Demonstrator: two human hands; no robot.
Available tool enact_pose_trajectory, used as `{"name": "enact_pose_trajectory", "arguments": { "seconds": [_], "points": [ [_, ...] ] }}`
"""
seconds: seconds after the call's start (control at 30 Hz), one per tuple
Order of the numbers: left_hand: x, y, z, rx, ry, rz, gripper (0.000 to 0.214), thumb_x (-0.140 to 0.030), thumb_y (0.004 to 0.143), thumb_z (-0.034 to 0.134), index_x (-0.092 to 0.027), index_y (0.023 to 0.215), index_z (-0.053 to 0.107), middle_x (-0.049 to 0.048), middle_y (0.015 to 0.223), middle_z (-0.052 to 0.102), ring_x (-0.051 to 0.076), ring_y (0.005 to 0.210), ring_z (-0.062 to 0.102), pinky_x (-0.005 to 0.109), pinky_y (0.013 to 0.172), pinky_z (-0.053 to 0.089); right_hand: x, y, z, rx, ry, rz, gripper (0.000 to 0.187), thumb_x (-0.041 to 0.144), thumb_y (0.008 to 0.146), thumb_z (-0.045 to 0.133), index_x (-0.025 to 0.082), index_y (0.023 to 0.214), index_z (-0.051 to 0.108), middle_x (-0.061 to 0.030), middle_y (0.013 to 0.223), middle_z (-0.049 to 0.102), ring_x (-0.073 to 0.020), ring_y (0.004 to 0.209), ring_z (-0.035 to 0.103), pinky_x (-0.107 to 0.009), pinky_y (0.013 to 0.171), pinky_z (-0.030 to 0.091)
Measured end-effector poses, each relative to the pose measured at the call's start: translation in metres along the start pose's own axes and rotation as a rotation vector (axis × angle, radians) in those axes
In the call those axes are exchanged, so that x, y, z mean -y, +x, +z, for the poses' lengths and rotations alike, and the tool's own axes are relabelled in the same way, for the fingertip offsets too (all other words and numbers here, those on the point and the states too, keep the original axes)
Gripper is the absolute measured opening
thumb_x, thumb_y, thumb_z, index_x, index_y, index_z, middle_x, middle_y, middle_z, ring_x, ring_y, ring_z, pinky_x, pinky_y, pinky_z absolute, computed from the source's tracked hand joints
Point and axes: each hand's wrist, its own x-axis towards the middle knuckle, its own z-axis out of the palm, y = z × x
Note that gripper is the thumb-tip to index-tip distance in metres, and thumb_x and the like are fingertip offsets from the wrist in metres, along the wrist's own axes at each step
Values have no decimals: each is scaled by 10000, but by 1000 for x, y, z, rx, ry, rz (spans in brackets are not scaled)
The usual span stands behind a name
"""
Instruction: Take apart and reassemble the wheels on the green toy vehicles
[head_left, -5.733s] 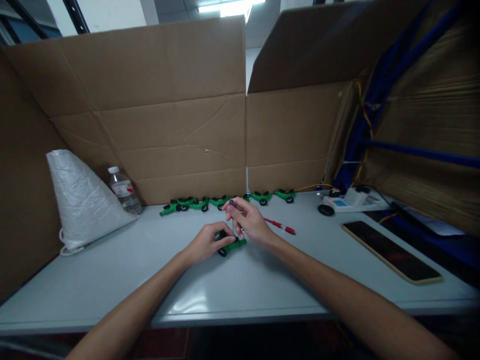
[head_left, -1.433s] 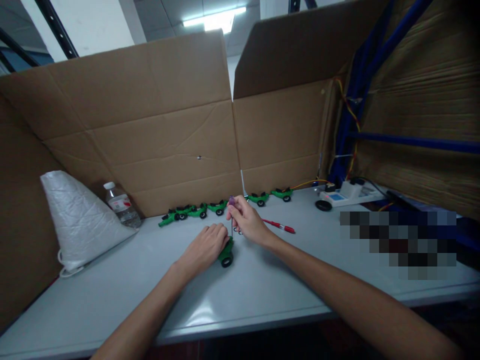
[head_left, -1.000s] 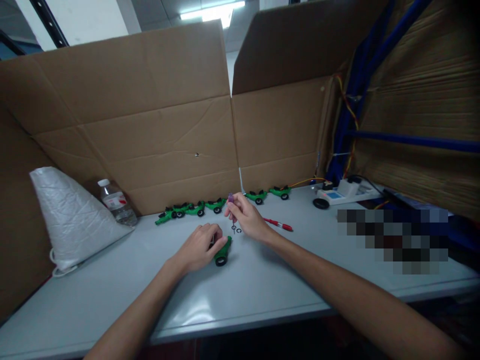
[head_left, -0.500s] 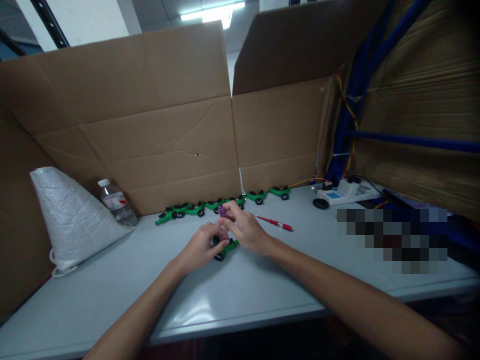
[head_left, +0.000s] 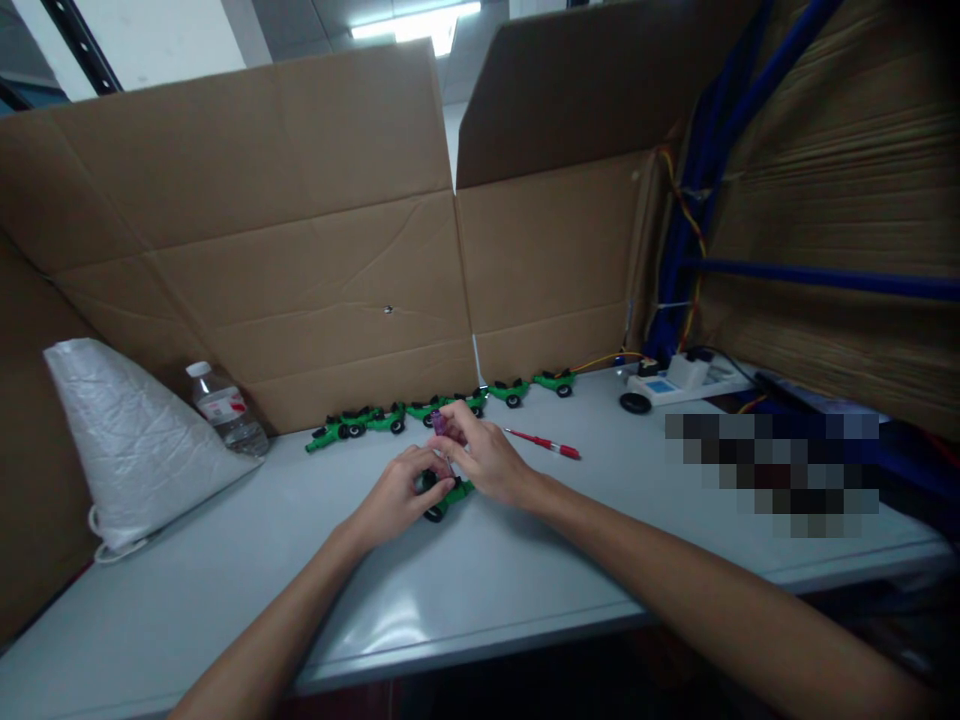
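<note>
"What's at the centre?"

"I see a green toy vehicle [head_left: 460, 490] with black wheels on the pale table [head_left: 375, 590], half covered by the left hand [head_left: 396, 497] gripping it from nine o'clock."

"And the right?"

"The right hand [head_left: 484, 455], at one o'clock, pinches a purple-handled tool [head_left: 439, 421] slanting down to the toy. I can't make out whether its tip touches."

"Farther out?"

"A slim red tool [head_left: 551, 445] at two, similar green toys [head_left: 386, 420] in a row around twelve, a bottle [head_left: 234, 418] at ten."
</note>
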Motion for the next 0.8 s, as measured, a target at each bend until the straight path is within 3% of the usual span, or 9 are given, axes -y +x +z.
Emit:
{"name": "enact_pose_trajectory", "arguments": {
  "seconds": [0.23,0.33,0.47,0.67,0.8],
  "points": [
    [5,2,0,0,-40,8,167,-347,979,665,-201,930,730,61,975,732,225,976,635,365,940,480,6,9,-2,-66,162,85,241,412,928,711,215,953,575,6,881,623,-155,792,590,-260,683,467],
    [2,3,-1,0,-45,1,178,-361,980,665,-202,933,730,54,963,728,220,963,637,357,934,476,2,12,-1,3,330,159,265,465,978,617,205,1026,615,-3,919,649,-117,672,553,-238,596,447],
    [1,4,-3,17,-35,3,172,-360,984,662,-210,951,740,48,970,725,217,968,638,351,944,467,-4,12,5,95,545,279,428,596,1012,481,200,1124,598,-3,905,648,-69,492,468,-202,427,356],
    [5,4,-1,-11,-17,13,196,-384,980,666,-203,941,731,76,1047,723,234,1017,634,365,958,484,-3,10,13,70,673,329,463,539,856,762,246,1011,438,82,681,625,-77,434,457,-172,391,349],
    [1,4,-3,8,-1,28,186,-381,987,655,-216,971,738,67,1035,724,233,1006,635,367,956,484,-6,11,12,86,638,356,380,535,900,691,232,962,469,46,764,666,-69,439,470,-175,380,361]
  ]
}}
